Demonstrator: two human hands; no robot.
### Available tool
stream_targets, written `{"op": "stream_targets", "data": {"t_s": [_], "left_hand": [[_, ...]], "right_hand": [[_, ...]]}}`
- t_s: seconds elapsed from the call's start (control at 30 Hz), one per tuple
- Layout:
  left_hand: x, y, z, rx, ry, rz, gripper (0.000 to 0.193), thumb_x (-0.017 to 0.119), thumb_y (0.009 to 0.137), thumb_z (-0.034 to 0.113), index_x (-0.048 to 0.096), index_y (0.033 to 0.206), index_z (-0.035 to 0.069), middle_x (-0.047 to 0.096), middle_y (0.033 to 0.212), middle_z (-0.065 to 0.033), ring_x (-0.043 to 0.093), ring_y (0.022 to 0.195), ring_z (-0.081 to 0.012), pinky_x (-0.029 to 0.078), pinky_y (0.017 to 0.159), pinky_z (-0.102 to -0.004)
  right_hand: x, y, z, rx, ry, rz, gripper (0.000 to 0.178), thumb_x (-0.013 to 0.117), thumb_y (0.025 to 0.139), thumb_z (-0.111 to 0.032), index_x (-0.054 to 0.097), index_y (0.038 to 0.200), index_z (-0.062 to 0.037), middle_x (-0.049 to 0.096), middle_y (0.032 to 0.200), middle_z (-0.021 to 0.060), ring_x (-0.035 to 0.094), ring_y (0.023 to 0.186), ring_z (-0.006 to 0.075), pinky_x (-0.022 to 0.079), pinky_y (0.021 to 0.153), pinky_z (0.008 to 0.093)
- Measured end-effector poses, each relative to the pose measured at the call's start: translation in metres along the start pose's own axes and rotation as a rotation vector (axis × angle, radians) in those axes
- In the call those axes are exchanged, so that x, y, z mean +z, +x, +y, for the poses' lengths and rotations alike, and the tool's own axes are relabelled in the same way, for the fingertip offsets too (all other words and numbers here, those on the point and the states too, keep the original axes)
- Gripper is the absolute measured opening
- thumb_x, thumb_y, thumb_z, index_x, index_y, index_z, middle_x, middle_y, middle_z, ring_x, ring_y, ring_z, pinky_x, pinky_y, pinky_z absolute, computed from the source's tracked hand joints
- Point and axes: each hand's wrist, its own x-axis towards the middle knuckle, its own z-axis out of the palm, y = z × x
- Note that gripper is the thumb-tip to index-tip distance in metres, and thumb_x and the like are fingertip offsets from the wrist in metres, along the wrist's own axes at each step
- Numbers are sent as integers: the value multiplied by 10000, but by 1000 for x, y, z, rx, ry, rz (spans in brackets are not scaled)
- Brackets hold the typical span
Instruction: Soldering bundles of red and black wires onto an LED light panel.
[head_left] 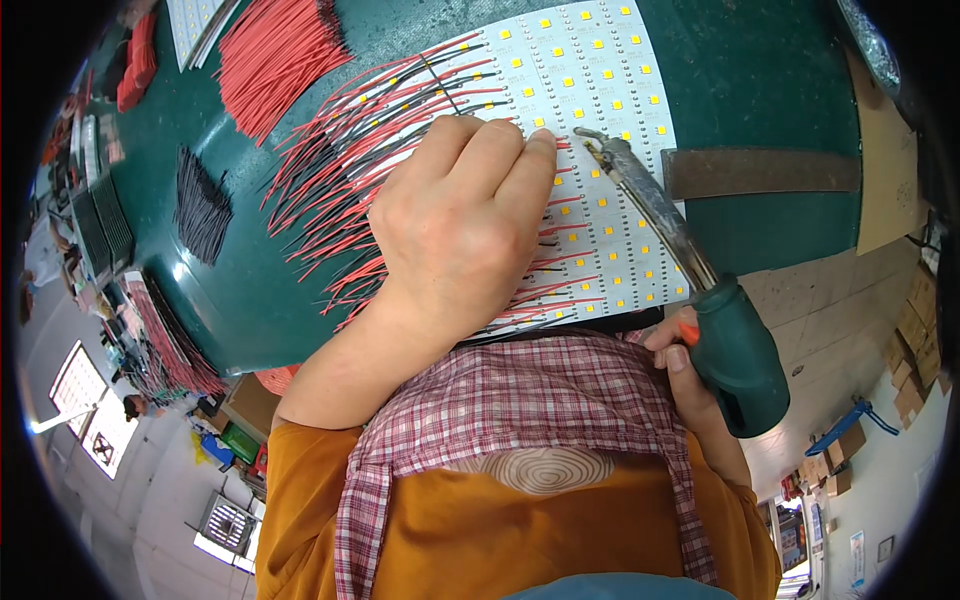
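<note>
My left hand (460, 210) rests closed on a white LED circuit board (630, 88), its fingers curled under and their tips hidden. A thin black wire (440, 85) sticks out above its knuckles and seems to be gripped there. Rows of red and black wires (330, 190) fan leftward from the board, partly beneath that hand. In my right hand (685, 370) is a soldering iron (740, 360) with a green handle and an orange button. Its metal tip points up and left, just right of my left fingers, over the board; whether it touches cannot be told.
Bundles of red wires (275, 60) and black wires (203, 205) lie left on the green table (250, 310). A dark flat strip (760, 172) lies right of the board, near a cardboard piece (890, 150). More wired boards (165, 330) hang at the left edge.
</note>
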Motion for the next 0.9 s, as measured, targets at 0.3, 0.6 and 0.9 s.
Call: {"op": "stream_targets", "data": {"t_s": [0.3,0.6,0.9], "left_hand": [[-3,-3,2,-51,-51,-57,257,644,635,82,688,888,82,563,790,-5,574,742,-177,463,533,-285],[1,0,-7,-40,-89,-24,299,654,614,48,689,909,75,568,790,-14,575,755,-192,475,556,-294],[2,-1,-3,-45,-71,-9,284,660,610,48,688,892,66,572,787,-20,581,747,-192,473,553,-288]], "right_hand": [[2,6,-3,-33,36,30,80,624,814,8,648,876,-37,670,804,64,637,726,193,501,665,300],[5,5,-6,-3,43,26,89,651,810,-5,646,890,-43,681,810,34,644,723,154,505,645,265],[5,4,-6,-34,-14,27,117,645,810,-18,649,925,-39,685,812,39,649,729,155,506,655,265]]}}
